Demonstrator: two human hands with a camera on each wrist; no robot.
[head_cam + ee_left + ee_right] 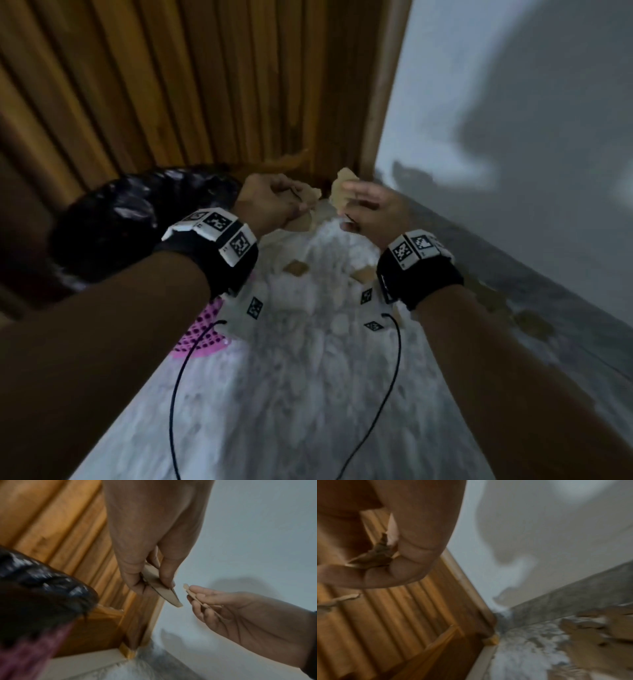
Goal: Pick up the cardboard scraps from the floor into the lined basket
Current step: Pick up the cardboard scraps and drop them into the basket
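Both hands are raised side by side above the floor, near the corner. My left hand [291, 205] pinches a flat brown cardboard scrap [169, 596] between thumb and fingers. Just right of it, my right hand [352, 209] grips its own cardboard scraps [342, 185], seen crumpled in the right wrist view [376, 557]. The two held pieces nearly touch. The pink basket [202, 332] with its black liner [137, 219] stands to the left, partly behind my left forearm. More scraps [296, 268] lie on the floor below the hands.
A ribbed wooden door [205, 85] stands straight ahead and a pale wall [513, 102] runs along the right. Several further cardboard pieces [496, 298] lie along the grey skirting [573, 599]. The floor is mottled white stone [308, 394].
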